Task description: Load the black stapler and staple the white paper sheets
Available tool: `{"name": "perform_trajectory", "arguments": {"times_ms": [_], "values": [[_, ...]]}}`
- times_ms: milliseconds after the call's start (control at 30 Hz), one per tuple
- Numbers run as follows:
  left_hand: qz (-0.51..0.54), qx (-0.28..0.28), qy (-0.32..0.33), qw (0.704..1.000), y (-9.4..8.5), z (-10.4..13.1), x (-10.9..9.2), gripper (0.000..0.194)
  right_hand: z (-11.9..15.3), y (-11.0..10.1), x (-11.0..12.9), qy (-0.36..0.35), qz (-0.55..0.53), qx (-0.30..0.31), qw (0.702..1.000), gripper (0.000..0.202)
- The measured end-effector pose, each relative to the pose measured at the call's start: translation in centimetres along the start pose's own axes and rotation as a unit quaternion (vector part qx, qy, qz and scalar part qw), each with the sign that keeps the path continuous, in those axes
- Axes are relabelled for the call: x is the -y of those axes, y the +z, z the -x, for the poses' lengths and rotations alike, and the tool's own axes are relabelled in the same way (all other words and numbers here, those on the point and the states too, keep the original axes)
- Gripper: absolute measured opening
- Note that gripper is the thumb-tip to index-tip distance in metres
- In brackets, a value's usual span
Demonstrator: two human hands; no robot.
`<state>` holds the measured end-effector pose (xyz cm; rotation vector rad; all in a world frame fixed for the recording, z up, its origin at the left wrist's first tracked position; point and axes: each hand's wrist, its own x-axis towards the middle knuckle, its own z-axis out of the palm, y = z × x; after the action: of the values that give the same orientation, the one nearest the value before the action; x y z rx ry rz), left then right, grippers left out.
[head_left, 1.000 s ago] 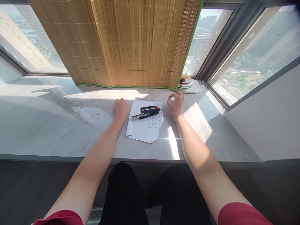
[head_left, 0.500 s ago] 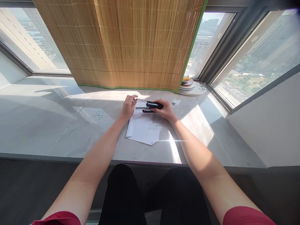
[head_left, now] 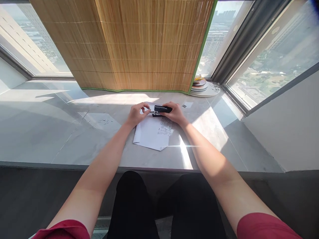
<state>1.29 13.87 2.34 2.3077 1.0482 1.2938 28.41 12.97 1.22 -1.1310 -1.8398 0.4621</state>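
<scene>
My right hand (head_left: 175, 113) is wrapped around a black stapler (head_left: 161, 109), with its metal staple tray (head_left: 151, 112) sticking out to the left. My left hand (head_left: 138, 113) is at the end of that tray, thumb and forefinger bent in a pinch. What lies between those fingertips is too small to make out. Under the stapler is a stack of white paper (head_left: 151, 134), printed with dark text on its right side and folded at the lower left corner.
Loose staples (head_left: 106, 121) lie scattered on the grey sill to the left. A short grey staple strip (head_left: 184, 106) rests to the right of my right hand. Stacked plates (head_left: 199, 87) stand by the window. A bamboo blind (head_left: 134, 49) hangs behind.
My left hand has moved right, onto the end of the staple tray; before, it was apart from it with a small dark piece at its fingertips. The stapler is still in my right hand.
</scene>
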Motion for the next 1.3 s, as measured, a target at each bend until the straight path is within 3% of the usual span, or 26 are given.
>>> {"name": "perform_trajectory", "arguments": {"times_ms": [133,267,467,1300], "values": [[0.014,0.028,-0.01,0.999,0.18,0.18,0.37,0.017,-0.08,0.0,0.12,0.004,0.011,0.01,1.0,0.033],[0.018,0.064,-0.01,0.998,0.26,0.19,0.53,0.01,-0.07,0.12,0.09,0.006,-0.001,0.008,1.0,0.034],[0.004,0.028,-0.026,0.999,0.21,0.14,0.71,0.009,-0.08,0.33,-0.32,0.003,-0.019,0.004,1.0,0.035],[0.03,0.079,-0.013,0.996,-0.09,0.05,0.42,0.015,-0.06,-0.13,0.55,0.014,-0.046,0.009,0.999,0.033]]}}
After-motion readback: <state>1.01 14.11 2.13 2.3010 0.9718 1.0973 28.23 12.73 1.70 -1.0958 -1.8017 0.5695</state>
